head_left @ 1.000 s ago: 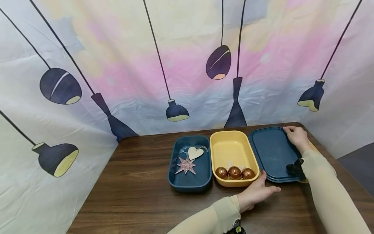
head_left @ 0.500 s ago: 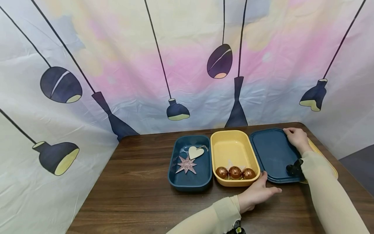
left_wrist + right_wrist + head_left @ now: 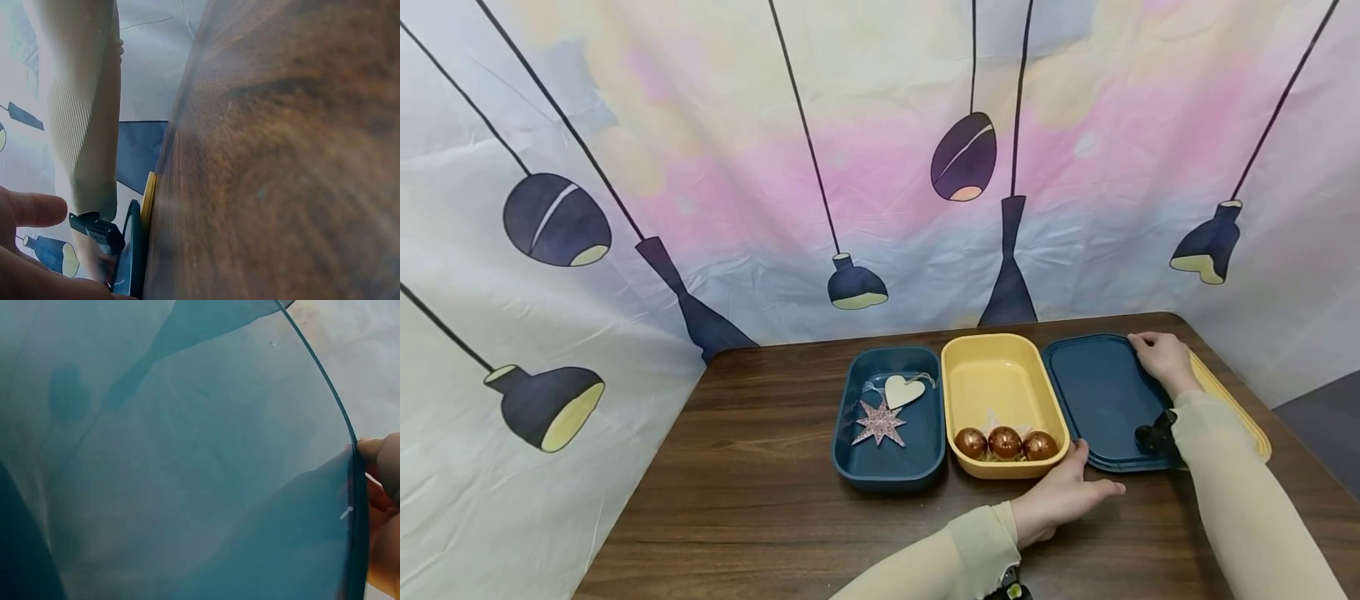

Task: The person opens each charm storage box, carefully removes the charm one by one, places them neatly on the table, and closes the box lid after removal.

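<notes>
While R grip (image 3: 1165, 360) pinches lid (image 3: 1097, 404), L grip (image 3: 1062, 498) spread; wood tbl (image 3: 752, 467), printed cloth (image 3: 722, 158) bhnd.

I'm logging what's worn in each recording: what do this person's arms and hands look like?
Long pale cream fabric sleeves, with fine ribbing showing on the right one. A small black device sits at each wrist; the left one bears a yellow-green spot. The left hand and right hand wear no gloves.

A lamp-printed pastel cloth (image 3: 880, 167) hangs behind the wooden table (image 3: 737, 475).
</notes>
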Demonstrator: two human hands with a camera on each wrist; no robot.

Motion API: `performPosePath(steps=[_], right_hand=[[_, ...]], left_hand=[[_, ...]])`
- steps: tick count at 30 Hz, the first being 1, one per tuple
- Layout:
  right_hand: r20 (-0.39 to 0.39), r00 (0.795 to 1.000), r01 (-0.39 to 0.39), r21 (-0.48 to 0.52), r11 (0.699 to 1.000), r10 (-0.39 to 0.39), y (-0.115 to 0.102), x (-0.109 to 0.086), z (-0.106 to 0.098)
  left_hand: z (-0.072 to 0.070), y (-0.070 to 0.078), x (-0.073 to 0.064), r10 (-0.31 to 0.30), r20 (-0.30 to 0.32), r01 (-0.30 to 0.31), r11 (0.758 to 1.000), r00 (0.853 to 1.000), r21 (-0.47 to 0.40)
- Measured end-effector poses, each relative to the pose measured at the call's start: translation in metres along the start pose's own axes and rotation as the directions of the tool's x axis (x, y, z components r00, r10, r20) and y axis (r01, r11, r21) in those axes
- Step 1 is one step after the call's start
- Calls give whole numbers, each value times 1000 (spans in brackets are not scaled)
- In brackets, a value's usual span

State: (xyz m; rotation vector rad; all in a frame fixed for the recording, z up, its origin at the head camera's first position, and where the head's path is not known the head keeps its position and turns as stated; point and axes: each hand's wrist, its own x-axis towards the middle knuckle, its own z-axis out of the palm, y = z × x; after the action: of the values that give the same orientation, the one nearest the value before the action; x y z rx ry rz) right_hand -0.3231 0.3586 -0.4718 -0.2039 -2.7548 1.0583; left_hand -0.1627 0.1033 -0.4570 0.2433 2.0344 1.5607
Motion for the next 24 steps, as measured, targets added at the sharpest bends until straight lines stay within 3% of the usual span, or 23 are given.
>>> performPosePath(steps=[24], right_hand=[[21, 1000, -14, -44, 999, 15, -6, -3, 2]], left_hand=[[0, 0, 0, 3, 14, -3, 1000, 1000, 7]])
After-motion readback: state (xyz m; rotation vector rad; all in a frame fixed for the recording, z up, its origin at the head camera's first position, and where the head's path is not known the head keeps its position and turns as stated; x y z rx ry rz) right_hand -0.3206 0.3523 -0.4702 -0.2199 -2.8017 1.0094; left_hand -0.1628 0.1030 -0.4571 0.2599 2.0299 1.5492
